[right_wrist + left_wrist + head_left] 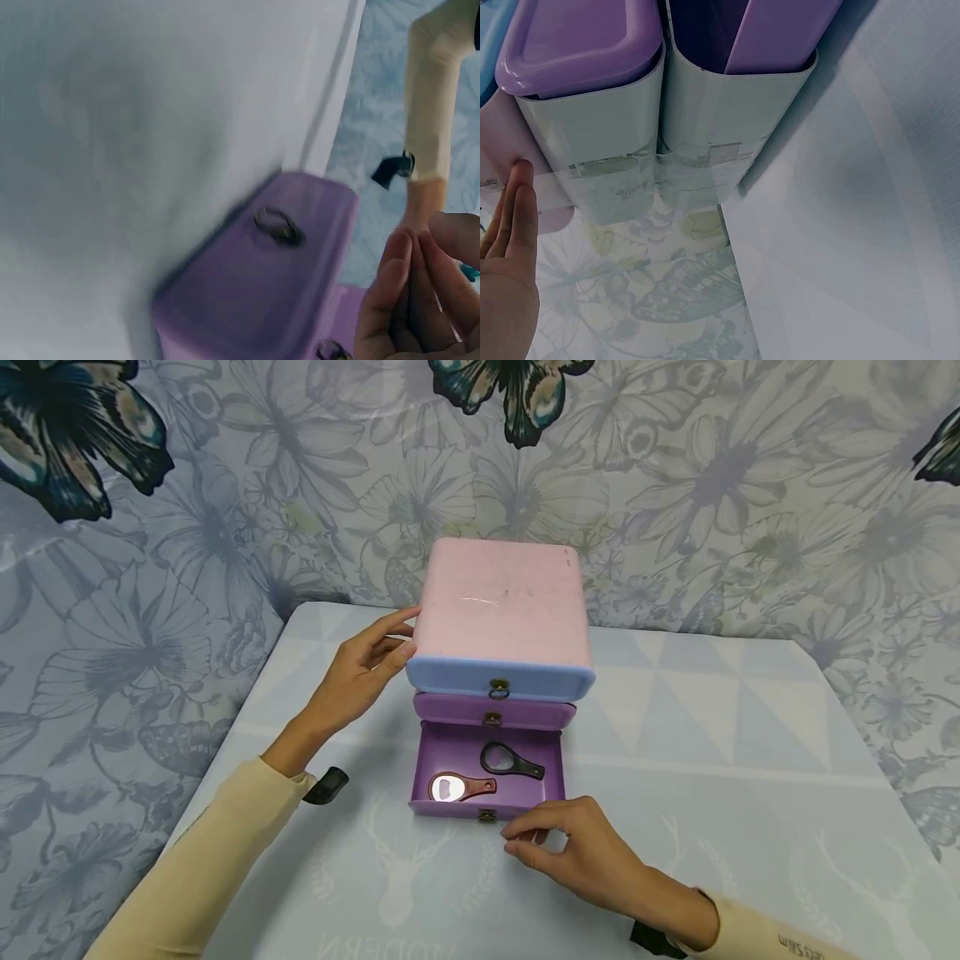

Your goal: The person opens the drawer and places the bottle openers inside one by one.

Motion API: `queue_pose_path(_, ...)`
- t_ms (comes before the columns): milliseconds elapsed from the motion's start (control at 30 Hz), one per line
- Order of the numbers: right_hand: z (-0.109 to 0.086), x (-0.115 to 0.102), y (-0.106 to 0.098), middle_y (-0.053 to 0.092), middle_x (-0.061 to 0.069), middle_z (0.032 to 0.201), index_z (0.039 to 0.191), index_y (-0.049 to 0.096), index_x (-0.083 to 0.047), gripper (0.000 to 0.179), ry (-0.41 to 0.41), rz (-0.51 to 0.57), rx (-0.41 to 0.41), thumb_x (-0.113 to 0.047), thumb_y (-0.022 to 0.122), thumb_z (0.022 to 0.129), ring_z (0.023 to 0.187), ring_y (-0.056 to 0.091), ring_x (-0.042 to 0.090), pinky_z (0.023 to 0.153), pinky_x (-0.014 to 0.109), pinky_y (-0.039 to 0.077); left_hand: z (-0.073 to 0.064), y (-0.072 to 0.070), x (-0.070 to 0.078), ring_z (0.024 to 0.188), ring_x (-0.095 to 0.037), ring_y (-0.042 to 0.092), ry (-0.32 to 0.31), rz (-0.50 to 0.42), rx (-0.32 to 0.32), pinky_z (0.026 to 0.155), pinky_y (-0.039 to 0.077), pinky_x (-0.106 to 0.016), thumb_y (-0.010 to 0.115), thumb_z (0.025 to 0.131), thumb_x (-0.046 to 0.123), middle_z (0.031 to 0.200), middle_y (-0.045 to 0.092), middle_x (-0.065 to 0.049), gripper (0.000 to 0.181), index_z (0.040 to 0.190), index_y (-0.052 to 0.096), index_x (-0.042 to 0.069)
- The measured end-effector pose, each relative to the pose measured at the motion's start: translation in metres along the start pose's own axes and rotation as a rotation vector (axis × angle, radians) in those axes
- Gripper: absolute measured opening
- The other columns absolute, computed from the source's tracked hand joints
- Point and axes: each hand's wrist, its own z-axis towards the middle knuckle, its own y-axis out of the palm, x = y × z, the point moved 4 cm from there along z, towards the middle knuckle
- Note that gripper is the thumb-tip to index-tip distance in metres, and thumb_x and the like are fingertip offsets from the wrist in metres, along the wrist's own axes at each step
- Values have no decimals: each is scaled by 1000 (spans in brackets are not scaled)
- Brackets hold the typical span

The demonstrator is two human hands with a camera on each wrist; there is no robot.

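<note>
A small chest of stacked drawers has a pink top (pixel 502 602), a blue drawer front (pixel 457 673) and two purple drawers. The bottom purple drawer (pixel 450 809) is pulled out. In it lie a brown-handled bottle opener (pixel 480 787) with a shiny round head and a similarly shaped black piece (pixel 527 767). My left hand (pixel 355 678) rests its straight fingers against the chest's left side, on the pink casing (pixel 506 139) in the left wrist view. My right hand (pixel 581 852), loosely bent and holding nothing, is just right of the bottom drawer's ring pull (pixel 277 225).
The chest stands on a pale patterned table (pixel 675 760), near its back edge. Behind is a wall covering (pixel 675 527) with flowers and dark butterflies. The middle purple drawer (pixel 450 708) protrudes slightly and has its own ring pull (pixel 492 719).
</note>
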Motion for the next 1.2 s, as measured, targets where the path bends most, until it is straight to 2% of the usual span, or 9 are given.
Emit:
queue_pose_path(133,-7,12,13,76,-7,91,100,79,-11,10,108,45,-70,-16,73,93,75,65,-2,68,21,56,0,1,0,121,-19,60,-7,0,2,99,50,-35,54,105,26,138,56,-5,48,150,44,38)
queue_pose_path(233,-11,22,21,76,-4,91,103,78,-5,15,177,54,-89,-16,73,93,76,66,-1,69,22,57,0,1,0,122,-19,60,-11,-3,1,99,50,-36,55,105,26,138,56,-5,48,150,44,38)
queue_pose_path(567,-16,44,37,74,15,112,117,71,6,32,312,114,-69,-15,72,94,90,72,9,80,25,58,1,0,-1,121,-20,61,-10,-3,6,100,49,-41,55,105,26,137,57,-5,48,150,45,38)
queue_pose_path(767,-17,49,41,72,17,117,122,67,9,37,364,125,-51,-13,71,93,91,72,12,81,24,58,1,0,-1,120,-22,61,-6,-4,5,100,49,-40,56,104,26,136,58,-6,48,150,45,38)
queue_pose_path(933,-13,52,46,72,19,116,122,66,11,35,363,189,-48,-10,70,93,92,72,11,83,25,58,2,1,0,120,-21,61,-10,-3,6,99,50,-38,56,105,26,137,58,-6,49,150,45,37)
queue_pose_path(1100,-10,53,48,73,18,109,115,68,9,29,372,225,-33,-10,71,93,91,72,12,83,25,58,2,2,0,121,-21,61,-17,-6,3,101,49,-43,56,104,25,137,57,-6,49,150,44,38)
queue_pose_path(1200,-9,54,48,75,13,101,107,72,4,22,378,195,0,-13,72,93,87,72,11,78,25,59,2,2,0,121,-22,61,-21,-5,6,101,49,-46,56,104,26,137,57,-6,49,150,44,38)
